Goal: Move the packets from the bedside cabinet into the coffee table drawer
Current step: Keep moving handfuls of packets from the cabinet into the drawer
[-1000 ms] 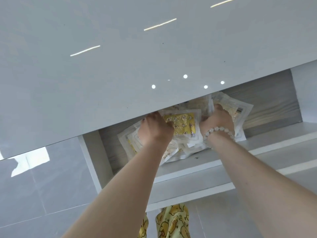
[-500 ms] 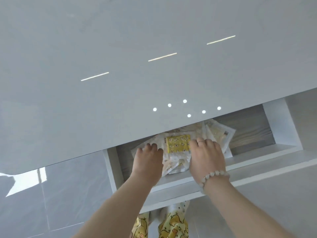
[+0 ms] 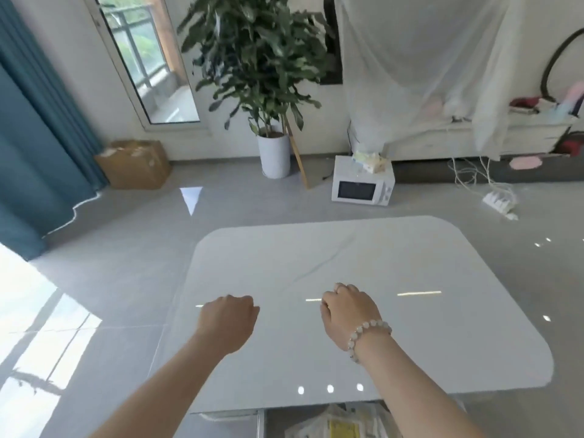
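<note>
Your hands had lifted out of the drawer (image 3: 261, 423). Your left hand (image 3: 227, 320) and right hand (image 3: 347, 314) hung loosely curled and empty over the coffee table (image 3: 347, 248), with the packets (image 3: 335, 425) behind your wrists. Closing likely came next, and you needed a square push with the packet corners tucked clear.

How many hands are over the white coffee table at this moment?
2. The left hand is over the table's left part, near its edge. The right hand, with a bead bracelet on its wrist, is over the middle. Both have curled fingers; nothing shows in either.
</note>
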